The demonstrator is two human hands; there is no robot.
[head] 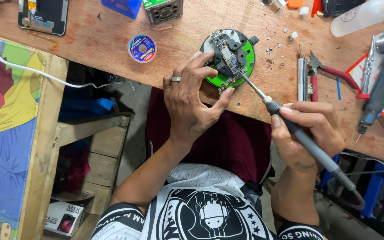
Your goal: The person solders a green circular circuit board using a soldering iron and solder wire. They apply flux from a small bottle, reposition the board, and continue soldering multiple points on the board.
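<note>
Circuit board (227, 55), narrow and dark, clamped by black jaws on a round green holder (245, 66) near the front edge of the wooden workbench (112, 40). Steadied by the left hand (192, 100): fingers curled over the holder's near-left rim, thumb pressed against its lower edge, a ring on one finger. Not closed around anything, just resting spread on holder and bench edge.

Touched at its lower end by the thin metal tip of a soldering iron (290, 126), gripped pen-fashion in the right hand (307, 131), thumb and fingers wrapped tight round the grey handle, cord trailing down off the bench to the lower right.

Just right of the holder, lying side by side on the bench: tweezers (300, 75) and red-handled cutters (330, 71), with small bits of debris scattered between them and the holder. Farther right, a grey rotary-style tool (378, 95) on a red-and-white mat. Left of the holder, well apart, a small spool of wire (142, 48). Along the far edge: a phone (43, 15) lying flat, a blue box corner (121, 6), a small black fan-like unit (163, 11), a translucent squeeze bottle (361, 18).

To the left, a lower side table with a colourful mat (10, 129), a white cable (32, 71) crossing it. Below, dark red cloth over the lap and a black-and-white printed shirt.
</note>
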